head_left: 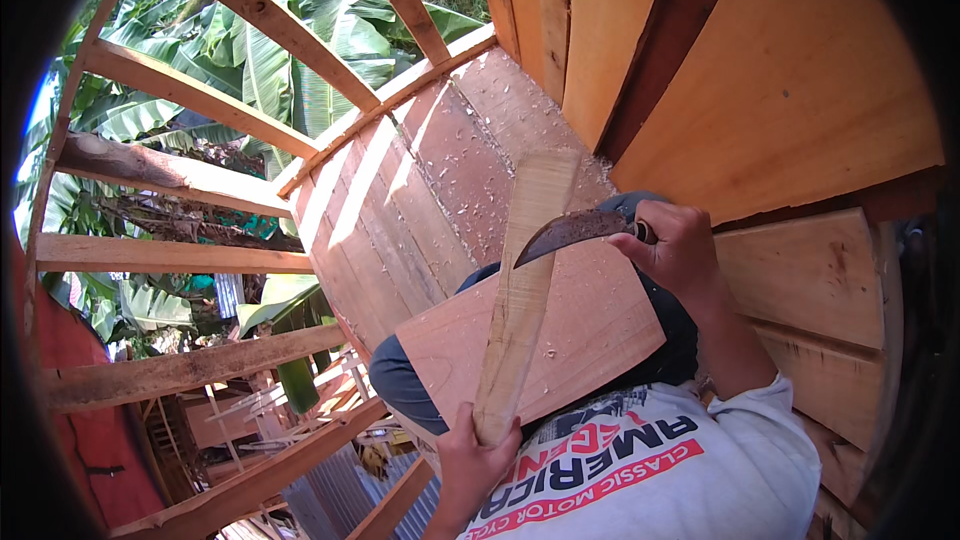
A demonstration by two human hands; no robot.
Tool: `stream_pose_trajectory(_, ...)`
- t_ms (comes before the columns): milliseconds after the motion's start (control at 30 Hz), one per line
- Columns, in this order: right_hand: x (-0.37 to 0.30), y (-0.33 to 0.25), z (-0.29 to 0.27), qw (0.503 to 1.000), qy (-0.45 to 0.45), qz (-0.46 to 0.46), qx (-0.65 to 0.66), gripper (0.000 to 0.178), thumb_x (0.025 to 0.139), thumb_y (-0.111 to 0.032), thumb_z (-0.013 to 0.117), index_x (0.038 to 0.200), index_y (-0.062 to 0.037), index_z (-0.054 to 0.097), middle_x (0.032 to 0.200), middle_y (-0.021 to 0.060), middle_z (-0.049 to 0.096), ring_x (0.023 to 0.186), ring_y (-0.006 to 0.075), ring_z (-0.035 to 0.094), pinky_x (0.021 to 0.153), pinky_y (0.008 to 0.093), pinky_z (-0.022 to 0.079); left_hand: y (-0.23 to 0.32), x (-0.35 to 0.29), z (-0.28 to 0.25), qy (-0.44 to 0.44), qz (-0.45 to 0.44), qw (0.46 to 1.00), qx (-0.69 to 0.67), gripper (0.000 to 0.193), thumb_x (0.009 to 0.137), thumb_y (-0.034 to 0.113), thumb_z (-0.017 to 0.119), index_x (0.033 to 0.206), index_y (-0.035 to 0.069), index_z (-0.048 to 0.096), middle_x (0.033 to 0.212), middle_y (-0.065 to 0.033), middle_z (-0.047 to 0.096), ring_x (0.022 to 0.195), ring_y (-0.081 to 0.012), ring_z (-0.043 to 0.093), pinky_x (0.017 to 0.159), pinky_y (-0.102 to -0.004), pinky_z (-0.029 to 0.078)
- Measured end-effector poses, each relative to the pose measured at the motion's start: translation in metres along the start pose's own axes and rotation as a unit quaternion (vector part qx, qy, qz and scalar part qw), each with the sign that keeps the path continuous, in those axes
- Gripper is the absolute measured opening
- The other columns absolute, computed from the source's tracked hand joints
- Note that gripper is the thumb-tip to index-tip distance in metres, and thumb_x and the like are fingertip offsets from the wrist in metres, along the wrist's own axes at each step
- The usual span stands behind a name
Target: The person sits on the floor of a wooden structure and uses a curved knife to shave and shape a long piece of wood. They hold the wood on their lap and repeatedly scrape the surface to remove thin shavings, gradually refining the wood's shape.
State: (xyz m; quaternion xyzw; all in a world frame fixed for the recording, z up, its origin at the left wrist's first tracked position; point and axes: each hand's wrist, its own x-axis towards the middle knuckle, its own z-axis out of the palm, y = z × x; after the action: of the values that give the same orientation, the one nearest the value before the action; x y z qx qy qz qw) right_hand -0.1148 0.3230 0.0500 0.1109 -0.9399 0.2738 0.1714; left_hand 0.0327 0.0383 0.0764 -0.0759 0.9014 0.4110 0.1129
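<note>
My left hand (pixel 476 455) is closed around the near end of a long pale wooden slat (pixel 520 290). The slat slants away from me across a flat wooden board (pixel 600 325) resting on my lap, and its far end reaches past the board. In my right hand (pixel 680 245) is the handle of a knife with a dark, curved, rust-stained blade (pixel 570 232). The blade lies across or just above the middle of the slat, its tip pointing left; whether it touches the wood I cannot tell.
Wood shavings (pixel 490 180) are scattered over the plank floor (pixel 400 200). Timber railing bars (pixel 180 260) run along the left, with banana leaves (pixel 270 60) beyond. Wooden wall panels (pixel 800 70) rise close on the right. A red surface (pixel 95 440) shows at lower left.
</note>
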Motion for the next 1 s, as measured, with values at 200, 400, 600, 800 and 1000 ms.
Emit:
stream_pose_trajectory(200,-0.008,-0.006,0.005,0.998,-0.041,0.029,0.030,0.055,0.081,-0.055,0.065,0.058,-0.0067,0.052,0.051,0.0090,0.049,0.045,0.0268,0.054,0.043,0.0349,0.042,-0.005,-0.004,0.004,0.000,0.001,1.000,0.000,0.036,0.072,0.018,0.077,0.090,-0.001,0.052,0.065,-0.0199,0.062,0.061,-0.0315,0.068,0.053,-0.0336,0.051)
stream_pose_trajectory(400,-0.018,-0.015,0.017,0.998,-0.036,-0.025,0.049,0.054,0.078,-0.056,0.067,0.057,-0.0080,0.053,0.050,0.0090,0.051,0.045,0.0266,0.056,0.043,0.0342,0.042,-0.006,-0.002,0.003,0.004,0.003,1.000,-0.010,0.036,0.072,0.018,0.077,0.089,-0.001,0.052,0.064,-0.0199,0.062,0.060,-0.0321,0.067,0.052,-0.0337,0.050)
stream_pose_trajectory(600,-0.018,-0.014,0.020,0.998,-0.046,-0.043,0.026,0.052,0.079,-0.055,0.066,0.059,-0.0084,0.055,0.049,0.0083,0.051,0.045,0.0258,0.056,0.042,0.0337,0.042,-0.005,0.000,0.002,0.018,-0.007,1.000,0.017,0.035,0.072,0.016,0.077,0.090,-0.001,0.053,0.067,-0.0185,0.063,0.062,-0.0266,0.067,0.054,-0.0322,0.050)
stream_pose_trajectory(800,-0.005,-0.003,0.016,1.000,-0.004,0.004,0.008,0.051,0.081,-0.052,0.066,0.059,-0.0079,0.054,0.051,0.0087,0.052,0.046,0.0265,0.056,0.043,0.0341,0.042,-0.009,-0.008,0.003,-0.007,-0.024,0.999,0.025,0.034,0.072,0.013,0.076,0.092,-0.002,0.054,0.070,-0.0182,0.064,0.063,-0.0238,0.068,0.056,-0.0313,0.050)
stream_pose_trajectory(1000,-0.019,-0.021,0.020,0.995,-0.081,-0.055,0.032,0.050,0.080,-0.052,0.066,0.060,-0.0071,0.055,0.050,0.0085,0.052,0.047,0.0268,0.057,0.044,0.0345,0.043,-0.013,-0.002,0.006,0.016,0.023,0.999,-0.021,0.035,0.072,0.016,0.076,0.092,-0.002,0.053,0.066,-0.0196,0.063,0.060,-0.0308,0.068,0.051,-0.0330,0.050)
